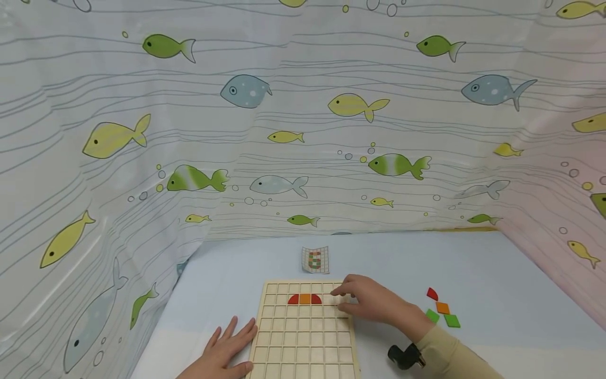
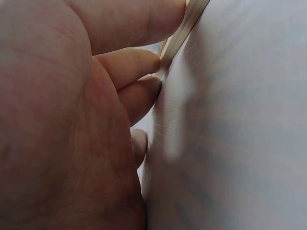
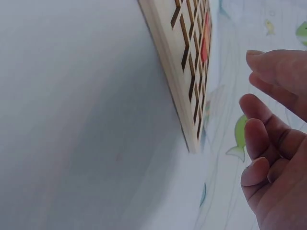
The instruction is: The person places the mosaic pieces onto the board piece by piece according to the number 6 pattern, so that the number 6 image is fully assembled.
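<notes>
A pale wooden grid board [image 1: 303,339] lies on the table. In its second row from the top, an orange square [image 1: 305,299] sits between two red quarter-round pieces [image 1: 316,299]. My left hand [image 1: 222,350] rests at the board's left edge, fingers spread and touching its side. Over the upper right corner of the board hovers my right hand [image 1: 366,299], its fingers loosely bent. The right wrist view shows that hand [image 3: 278,129] apart from the board, with nothing between thumb and fingertips.
Right of the board lie loose pieces: a red quarter-round [image 1: 432,293], an orange square [image 1: 442,308] and two green pieces [image 1: 452,320]. A small printed pattern card [image 1: 315,260] stands behind the board. A black device [image 1: 405,357] is by the right wrist. Fish-print curtains [image 1: 331,126] surround the table.
</notes>
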Motion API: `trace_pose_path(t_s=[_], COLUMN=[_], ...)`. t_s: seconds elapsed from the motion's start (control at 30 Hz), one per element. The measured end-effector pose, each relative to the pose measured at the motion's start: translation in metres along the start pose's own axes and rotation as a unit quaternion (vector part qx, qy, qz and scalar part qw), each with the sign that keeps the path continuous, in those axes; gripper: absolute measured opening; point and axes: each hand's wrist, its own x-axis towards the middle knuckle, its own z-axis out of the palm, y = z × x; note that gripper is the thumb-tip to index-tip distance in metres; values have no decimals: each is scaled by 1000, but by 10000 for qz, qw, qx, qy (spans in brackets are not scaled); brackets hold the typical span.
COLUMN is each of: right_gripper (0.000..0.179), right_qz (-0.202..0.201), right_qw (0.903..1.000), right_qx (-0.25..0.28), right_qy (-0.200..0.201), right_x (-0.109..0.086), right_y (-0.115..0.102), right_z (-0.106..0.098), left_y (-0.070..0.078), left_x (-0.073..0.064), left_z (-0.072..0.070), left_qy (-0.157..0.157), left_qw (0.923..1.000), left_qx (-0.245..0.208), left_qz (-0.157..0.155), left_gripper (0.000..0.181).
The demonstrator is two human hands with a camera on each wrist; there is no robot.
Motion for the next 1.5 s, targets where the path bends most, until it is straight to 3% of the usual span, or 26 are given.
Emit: trace_pose_path(t_s=[0.6,0.87,1.03,1.27,1.5], right_gripper=[29,28,28,32,29], right_qz=[388,469,440,692,831], right_qw=[9992,9982,9967,9925,9902], right_qx=[-20,3,292,673,540], right_qy=[56,384,616,745,982], right_x=[-52,-86,-102,-116,-128], right_y=[26,31,37,43,44], right_z=[-8,-5,-2,-1,2], left_y=[-1,1,3,3,0], left_x=[2,3,3,3,4], left_z=[1,2,1,1,1], left_qy=[-56,-62,-82,-61,-109], left_qw=[9999,9999,9998,9998,9996], left_qx=[80,70,39,101,131], left_qz=[-68,-82,-154,-170,-224], left_gripper=[65,65,65,65,65])
